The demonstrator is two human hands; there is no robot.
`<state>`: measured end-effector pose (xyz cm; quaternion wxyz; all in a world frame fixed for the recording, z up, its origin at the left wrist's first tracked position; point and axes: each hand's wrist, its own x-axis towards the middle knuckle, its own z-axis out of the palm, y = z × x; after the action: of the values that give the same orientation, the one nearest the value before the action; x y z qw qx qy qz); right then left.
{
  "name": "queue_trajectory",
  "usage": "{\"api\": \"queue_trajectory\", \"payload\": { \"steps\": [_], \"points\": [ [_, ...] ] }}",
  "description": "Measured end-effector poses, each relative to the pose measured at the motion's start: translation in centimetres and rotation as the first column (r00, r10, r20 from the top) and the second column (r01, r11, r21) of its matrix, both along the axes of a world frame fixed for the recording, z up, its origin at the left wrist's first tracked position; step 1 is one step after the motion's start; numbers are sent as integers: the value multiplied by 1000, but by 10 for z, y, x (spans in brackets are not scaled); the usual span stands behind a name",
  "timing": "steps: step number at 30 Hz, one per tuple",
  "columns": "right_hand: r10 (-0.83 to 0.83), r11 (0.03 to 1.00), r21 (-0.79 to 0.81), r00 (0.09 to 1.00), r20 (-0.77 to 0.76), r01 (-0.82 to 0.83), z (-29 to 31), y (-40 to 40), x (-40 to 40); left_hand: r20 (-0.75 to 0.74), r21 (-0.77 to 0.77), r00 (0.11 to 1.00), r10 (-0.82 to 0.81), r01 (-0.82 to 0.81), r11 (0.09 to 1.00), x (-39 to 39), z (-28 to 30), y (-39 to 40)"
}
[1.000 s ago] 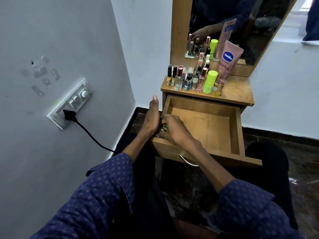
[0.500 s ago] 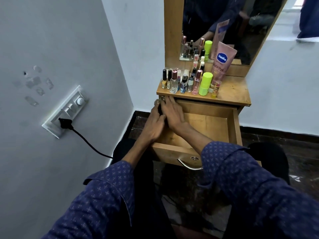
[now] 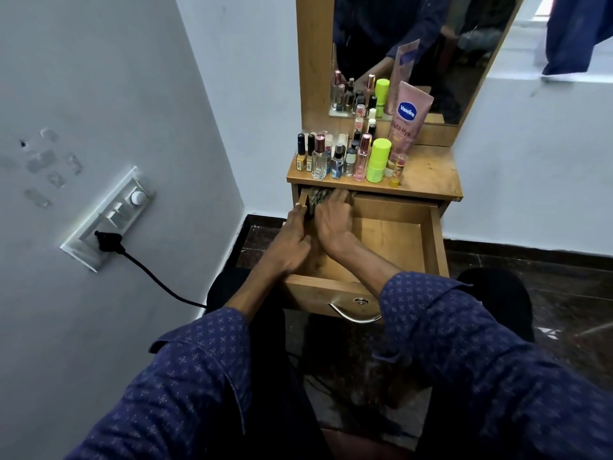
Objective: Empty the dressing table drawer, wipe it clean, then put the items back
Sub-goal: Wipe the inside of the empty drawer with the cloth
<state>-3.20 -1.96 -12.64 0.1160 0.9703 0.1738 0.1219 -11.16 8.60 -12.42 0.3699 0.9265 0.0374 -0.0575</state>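
Open wooden drawer (image 3: 394, 237), smooth honey-toned boards, bare floor, curved metal handle (image 3: 356, 315) on the front. Right hand (image 3: 333, 219) flat, fingers spread, pressing a patterned cloth (image 3: 316, 198) into the far left corner under the tabletop (image 3: 428, 175). Left hand (image 3: 292, 242) laid along the drawer's left wall, fingers extended, not closed on anything (thumb side partly hidden). Emptied items upright on the tabletop: slim glass bottles (image 3: 320, 157), lime cylindrical container (image 3: 378, 160), pink Vaseline tube (image 3: 407, 116) leaning against the mirror (image 3: 424, 44).
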Motion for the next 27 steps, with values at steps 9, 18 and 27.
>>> {"api": "queue_trajectory", "payload": {
  "steps": [9, 18, 27],
  "points": [
    [153, 988, 12, 988, 25, -153, -9, -22, 23, -43, 262, 996, -81, 90, 961, 3, -2, -4],
    [-264, 936, -257, 963, -55, 241, 0, -124, 29, -107, 481, 983, -149, 182, 857, 24, -7, -7],
    [-286, 955, -146, 930, -233, 257, 0, -89, 20, -85, 489, 990, -115, 142, 861, 21, -15, -12]
  ]
}}
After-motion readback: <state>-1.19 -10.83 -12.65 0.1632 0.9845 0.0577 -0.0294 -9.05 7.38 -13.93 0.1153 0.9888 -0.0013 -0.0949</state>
